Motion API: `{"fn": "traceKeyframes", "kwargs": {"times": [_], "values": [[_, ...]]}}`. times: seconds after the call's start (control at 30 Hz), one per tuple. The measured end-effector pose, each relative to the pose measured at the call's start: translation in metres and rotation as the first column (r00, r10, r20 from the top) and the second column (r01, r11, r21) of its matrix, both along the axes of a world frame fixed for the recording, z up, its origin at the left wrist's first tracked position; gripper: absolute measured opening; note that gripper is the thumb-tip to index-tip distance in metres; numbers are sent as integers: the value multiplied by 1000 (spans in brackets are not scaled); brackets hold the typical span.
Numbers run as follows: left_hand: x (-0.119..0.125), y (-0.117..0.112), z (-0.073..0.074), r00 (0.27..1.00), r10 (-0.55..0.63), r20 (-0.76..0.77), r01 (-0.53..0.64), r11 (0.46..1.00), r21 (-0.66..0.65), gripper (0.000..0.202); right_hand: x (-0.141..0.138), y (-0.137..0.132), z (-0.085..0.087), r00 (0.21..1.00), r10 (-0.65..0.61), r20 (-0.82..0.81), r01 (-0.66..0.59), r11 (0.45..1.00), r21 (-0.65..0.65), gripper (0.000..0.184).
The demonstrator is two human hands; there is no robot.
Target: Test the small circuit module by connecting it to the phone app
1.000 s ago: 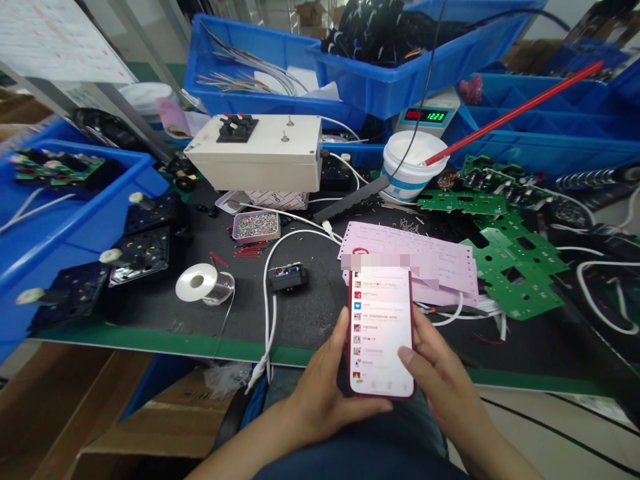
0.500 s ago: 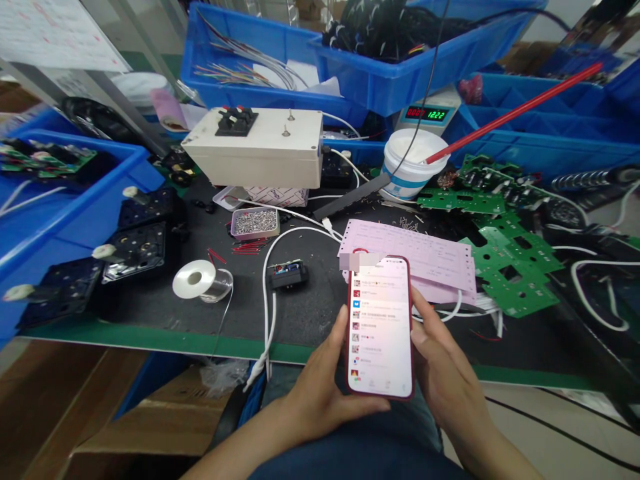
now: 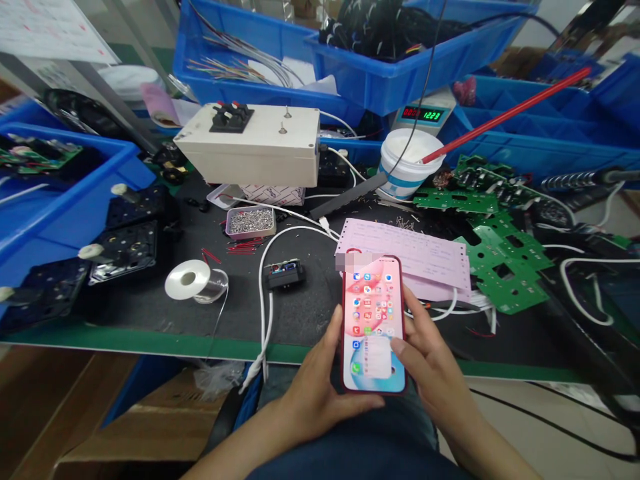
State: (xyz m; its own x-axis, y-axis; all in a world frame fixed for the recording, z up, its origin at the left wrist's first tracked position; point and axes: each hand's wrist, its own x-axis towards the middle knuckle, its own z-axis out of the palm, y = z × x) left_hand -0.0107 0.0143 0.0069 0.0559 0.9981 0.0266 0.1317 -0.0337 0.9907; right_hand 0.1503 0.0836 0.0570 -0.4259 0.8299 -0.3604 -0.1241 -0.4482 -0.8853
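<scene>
Head view: looked forward and down from your head | near range: your left hand and right hand sat low centre at the workbench edge | far range: blue bins crossed the top | single view, nothing shared

— Left hand?
— Low in the centre of the view, forearm coming up from the bottom edge. Palm turned up and inward, fingers curled underneath and hidden, thumb stretched up along the left edge of the phone. Closed in a cradling grip.

— And the right hand?
— Just to the right of the left one, forearm entering from the lower right corner. Wrist nearly straight, fingers wrapped behind the right edge (only their upper knuckles showing), thumb bent across and resting on the lower part of the screen. Bare forearms on both sides, angled toward each other, hands close together.
</scene>
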Motion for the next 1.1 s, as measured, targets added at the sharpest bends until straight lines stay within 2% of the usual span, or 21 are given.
{"fn": "traceKeyframes", "kwargs": {"times": [0.13, 0.37, 0.6, 0.83, 1.0, 1.1], "values": [[0, -1, 2, 1000, -10, 14, 10, 1000, -3, 102, -2, -1, 1, 997, -62, -48, 61, 998, -21, 66], [-3, -2, -7, 998, -57, 33, 56, 998, 32, 104, -3, 2, -3, 990, -134, -50, 134, 991, -5, 63], [-6, -1, -7, 995, -91, 36, 90, 995, 36, 106, -2, 2, -3, 993, -108, -45, 109, 994, 17, 64], [-7, -3, -2, 993, -116, 15, 116, 993, 24, 101, -1, 2, -4, 989, -127, -71, 125, 992, -27, 61], [-6, -3, -1, 993, -117, 0, 116, 993, 18, 98, -6, 4, 3, 992, -105, -72, 103, 994, -27, 65], [-6, -3, -2, 994, -107, -22, 107, 994, 24, 94, -10, 5, 8, 989, -135, -68, 134, 991, -18, 67]]}}
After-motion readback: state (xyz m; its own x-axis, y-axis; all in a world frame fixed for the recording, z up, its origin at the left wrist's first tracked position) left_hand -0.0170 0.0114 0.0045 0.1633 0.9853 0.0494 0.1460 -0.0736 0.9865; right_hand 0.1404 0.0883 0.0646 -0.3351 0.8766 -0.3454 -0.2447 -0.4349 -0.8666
